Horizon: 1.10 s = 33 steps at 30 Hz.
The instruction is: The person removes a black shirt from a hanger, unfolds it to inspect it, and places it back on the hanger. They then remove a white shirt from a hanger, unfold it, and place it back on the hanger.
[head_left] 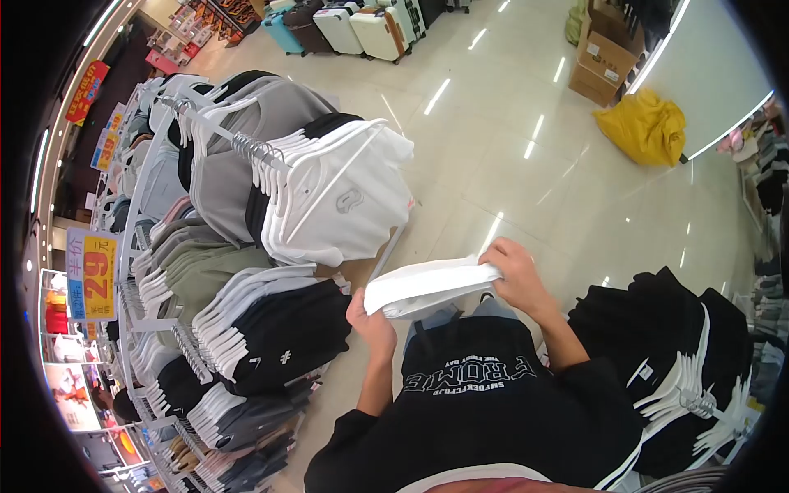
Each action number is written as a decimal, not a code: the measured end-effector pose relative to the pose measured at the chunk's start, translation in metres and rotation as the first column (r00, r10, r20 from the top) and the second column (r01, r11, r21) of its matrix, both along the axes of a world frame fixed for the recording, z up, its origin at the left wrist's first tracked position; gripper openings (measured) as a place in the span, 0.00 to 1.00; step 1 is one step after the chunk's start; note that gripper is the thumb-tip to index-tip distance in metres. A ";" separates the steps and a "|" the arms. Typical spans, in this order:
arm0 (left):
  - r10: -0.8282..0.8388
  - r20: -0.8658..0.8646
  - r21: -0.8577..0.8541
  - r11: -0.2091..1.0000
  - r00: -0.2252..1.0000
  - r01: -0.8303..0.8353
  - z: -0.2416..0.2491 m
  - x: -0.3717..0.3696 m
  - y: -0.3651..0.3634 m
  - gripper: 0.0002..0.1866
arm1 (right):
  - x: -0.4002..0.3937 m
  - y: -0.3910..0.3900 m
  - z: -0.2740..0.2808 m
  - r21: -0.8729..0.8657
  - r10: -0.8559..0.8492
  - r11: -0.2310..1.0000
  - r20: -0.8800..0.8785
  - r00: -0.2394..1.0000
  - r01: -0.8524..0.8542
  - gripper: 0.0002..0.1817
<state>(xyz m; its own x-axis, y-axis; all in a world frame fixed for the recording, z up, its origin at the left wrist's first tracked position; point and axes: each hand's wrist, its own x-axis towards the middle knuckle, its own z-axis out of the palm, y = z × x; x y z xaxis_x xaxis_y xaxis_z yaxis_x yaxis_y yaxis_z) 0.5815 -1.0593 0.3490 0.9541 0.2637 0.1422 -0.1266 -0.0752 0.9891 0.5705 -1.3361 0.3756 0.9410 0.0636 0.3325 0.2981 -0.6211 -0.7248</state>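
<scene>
Pinching opposite ends of the folded white cloth, the left grip and right grip are carrying it in the air before the black shirt, above the floor. Two-ended support is presumably preventing sagging or unfolding. The long axis is running from grip to grip, its right end pointing slightly farther forward.

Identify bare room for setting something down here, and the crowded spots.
Bare floor stretches beyond the white folded item, bordered by suitcases, yellow bag and left clothes rack. Crowded: that rack, packed with hung garments, and the right side, where black garments bunch together.
</scene>
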 end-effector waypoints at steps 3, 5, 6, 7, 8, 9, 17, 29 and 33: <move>0.032 0.074 -0.025 0.999 0.997 -0.030 0.008 0.023 0.005 0.06 | 0.026 0.017 0.003 -0.075 0.022 0.997 0.073 0.997 -0.017 0.14; 0.012 0.083 -0.121 0.993 0.996 -0.002 0.006 0.038 0.020 0.07 | 0.044 0.026 0.004 -0.074 0.030 0.997 0.035 0.999 -0.027 0.14; 0.003 0.085 -0.168 0.986 0.996 0.011 0.005 0.044 0.028 0.08 | 0.053 0.032 0.003 -0.070 0.049 0.996 0.027 0.998 -0.047 0.13; 0.016 0.077 -0.140 0.990 0.997 -0.005 0.006 0.048 0.035 0.08 | 0.062 0.039 -0.001 -0.065 0.069 0.996 0.016 0.997 -0.068 0.13; 0.029 0.070 -0.112 0.994 0.997 -0.021 0.009 0.052 0.041 0.08 | 0.069 0.046 -0.003 -0.060 0.090 0.994 0.006 0.996 -0.090 0.13; 0.043 0.066 -0.083 0.996 0.997 -0.037 0.011 0.057 0.048 0.08 | 0.076 0.053 -0.007 -0.037 0.104 0.994 -0.009 0.995 -0.104 0.13; -0.227 -0.227 0.070 0.966 0.947 0.248 -0.005 0.080 0.114 0.06 | 0.123 0.100 0.003 -0.057 0.027 0.998 0.058 0.998 -0.023 0.10; 0.291 -0.018 -0.243 0.927 0.957 -0.287 0.009 0.088 0.081 0.09 | 0.207 0.144 0.036 -0.081 0.585 0.808 -0.012 0.811 -0.584 0.20; 0.343 -0.020 -0.059 0.937 0.939 -0.343 0.007 0.103 0.053 0.11 | 0.264 0.118 0.031 -0.029 0.400 0.916 0.110 0.910 -0.400 0.29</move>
